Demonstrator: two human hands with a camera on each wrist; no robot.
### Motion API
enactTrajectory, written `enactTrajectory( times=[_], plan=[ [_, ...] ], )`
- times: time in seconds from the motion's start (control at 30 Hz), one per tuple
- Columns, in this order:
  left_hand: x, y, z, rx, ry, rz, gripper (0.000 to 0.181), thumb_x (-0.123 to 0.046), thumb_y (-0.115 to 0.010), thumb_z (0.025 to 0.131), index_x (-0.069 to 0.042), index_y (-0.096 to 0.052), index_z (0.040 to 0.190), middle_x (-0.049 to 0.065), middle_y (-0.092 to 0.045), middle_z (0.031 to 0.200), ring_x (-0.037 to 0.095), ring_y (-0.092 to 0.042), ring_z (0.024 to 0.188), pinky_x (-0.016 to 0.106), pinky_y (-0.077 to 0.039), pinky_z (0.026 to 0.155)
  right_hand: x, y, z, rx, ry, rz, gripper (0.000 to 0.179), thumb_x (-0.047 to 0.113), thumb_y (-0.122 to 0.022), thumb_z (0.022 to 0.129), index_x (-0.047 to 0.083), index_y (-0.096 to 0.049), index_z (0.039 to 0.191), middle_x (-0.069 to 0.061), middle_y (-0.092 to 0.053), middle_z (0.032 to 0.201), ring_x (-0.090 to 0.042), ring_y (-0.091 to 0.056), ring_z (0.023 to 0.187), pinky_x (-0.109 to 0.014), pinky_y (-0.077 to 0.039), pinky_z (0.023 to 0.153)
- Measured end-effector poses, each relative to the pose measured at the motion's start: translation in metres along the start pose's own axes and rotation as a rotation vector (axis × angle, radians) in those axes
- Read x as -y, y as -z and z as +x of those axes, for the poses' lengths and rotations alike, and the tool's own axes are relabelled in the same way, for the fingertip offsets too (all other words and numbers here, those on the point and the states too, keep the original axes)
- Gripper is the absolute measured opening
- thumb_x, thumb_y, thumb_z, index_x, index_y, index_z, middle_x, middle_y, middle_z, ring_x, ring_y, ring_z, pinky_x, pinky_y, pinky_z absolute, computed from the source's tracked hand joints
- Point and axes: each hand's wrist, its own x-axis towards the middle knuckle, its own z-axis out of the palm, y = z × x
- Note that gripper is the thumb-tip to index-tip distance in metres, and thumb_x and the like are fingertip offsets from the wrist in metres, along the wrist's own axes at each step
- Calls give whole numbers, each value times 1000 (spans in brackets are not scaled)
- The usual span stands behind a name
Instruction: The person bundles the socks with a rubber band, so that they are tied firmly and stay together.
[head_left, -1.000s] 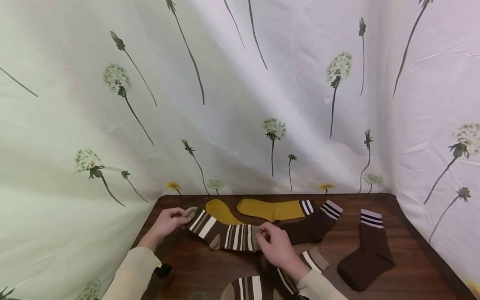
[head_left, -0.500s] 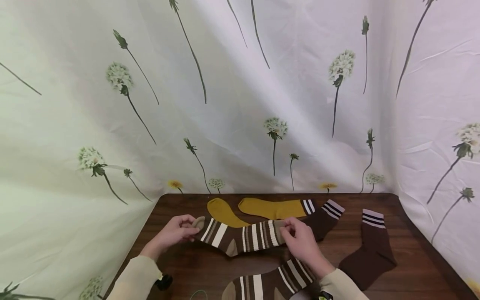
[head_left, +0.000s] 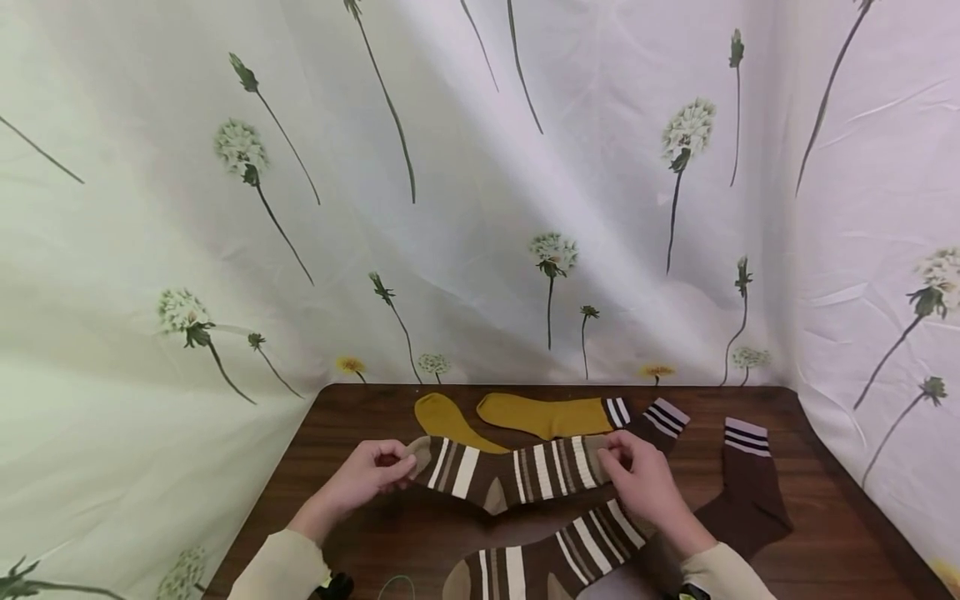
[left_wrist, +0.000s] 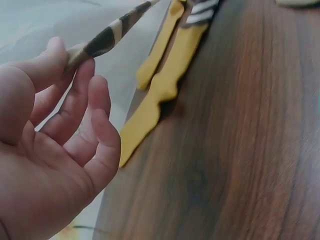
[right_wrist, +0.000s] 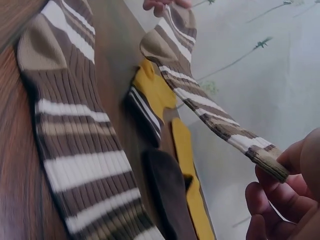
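A brown sock with white and tan stripes [head_left: 465, 473] is stretched sideways above the table between both hands. My left hand [head_left: 367, 479] pinches its tan toe between thumb and fingers; the left wrist view shows the other fingers loosely bent. At the opposite end my right hand [head_left: 647, 479] pinches the tan cuff, seen closely in the right wrist view with the sock [right_wrist: 200, 102] running up to the left hand. Nearer me, a matching striped sock [head_left: 536, 560] lies on the table, its cuff end partly under the right hand.
Two mustard socks [head_left: 547, 415] lie along the back of the dark wooden table [head_left: 352, 408]. One dark brown sock [head_left: 750, 492] rests at the right; another [head_left: 663, 419] is partly hidden behind the right hand. Flower-printed white cloth [head_left: 480, 208] surrounds the table. A thin green loop [head_left: 396, 581] lies in front.
Both hands have moved right with the striped sock, the right hand farther, so the sock is drawn out straighter. More of the lower striped sock's cuff end was covered at first.
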Motion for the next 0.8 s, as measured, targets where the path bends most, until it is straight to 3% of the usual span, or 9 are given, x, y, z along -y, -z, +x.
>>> enactTrajectory(
  times=[0.27, 0.4, 0.53, 0.63, 0.8],
  plan=[
    [-2, -21, -17, 17, 32, -105, 35, -25, -63, 107, 10, -69, 108, 7, -71, 85, 14, -66, 74, 30, -56, 68, -8, 22, -5, 28, -15, -32, 8, 17, -69, 103, 10, -72, 107, 8, -65, 77, -5, -54, 68, -27, -45, 66],
    [-4, -32, -24, -19, -14, -119, 32, -19, -66, 105, 12, -71, 110, 8, -73, 85, 13, -66, 72, 29, -55, 66, -13, 32, -7, 18, 7, -59, 10, 18, -70, 103, 9, -73, 107, 10, -66, 77, -4, -56, 71, -27, -46, 67],
    [-5, -42, -29, -46, -73, -120, 28, -13, -68, 103, 13, -71, 111, 1, -74, 85, 11, -68, 73, 28, -55, 65, -18, 40, -6, -5, 51, -77, 6, 15, -72, 101, 10, -73, 104, 12, -65, 75, -3, -56, 70, -27, -45, 65],
    [-7, -50, -33, -41, -80, -125, 25, -12, -70, 101, 12, -71, 109, -3, -75, 84, 11, -70, 75, 28, -55, 65, -22, 46, -6, -2, 64, -84, 5, 15, -73, 100, 11, -72, 102, 12, -65, 75, -3, -56, 68, -26, -45, 63],
    [-11, -61, -41, 14, -80, -139, 24, -12, -73, 99, 11, -71, 106, 2, -77, 86, 13, -72, 80, 29, -58, 71, -26, 55, -5, 35, 34, -126, 8, 18, -74, 100, 10, -72, 102, 10, -64, 77, -2, -55, 68, -26, -45, 64]
  ],
)
